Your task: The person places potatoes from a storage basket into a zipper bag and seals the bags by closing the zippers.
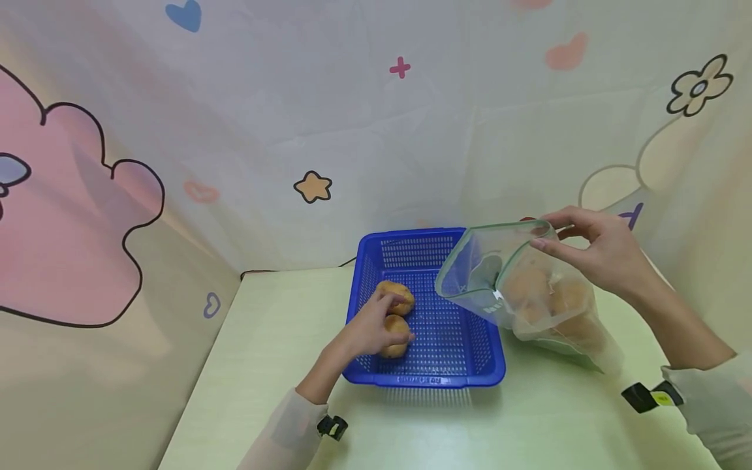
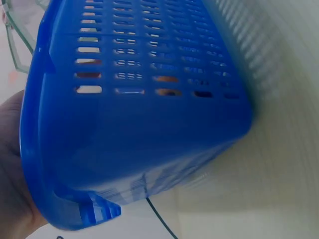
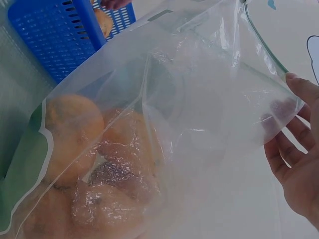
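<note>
My left hand [image 1: 371,325] reaches over the left side of the blue plastic basket [image 1: 452,380], its thumb and fingers spread over two round tan, potato-like items. The farther item [image 1: 405,307] lies by my fingers; the nearer item [image 1: 395,349] is partly covered by my thumb. In the left wrist view the basket wall [image 2: 124,134] hides my fingertips. My right hand [image 1: 605,245] pinches the upper edge of a clear zip bag [image 1: 487,254] with green trim. Its mouth gapes toward the basket. Several similar round items [image 3: 72,134] sit in the bag's lower part.
The basket and bag stand on a pale table [image 1: 276,326]. A printed cloth [image 1: 352,117] with hearts, a star and flowers hangs behind and along the sides. A thin dark cord [image 2: 160,216] runs behind the basket.
</note>
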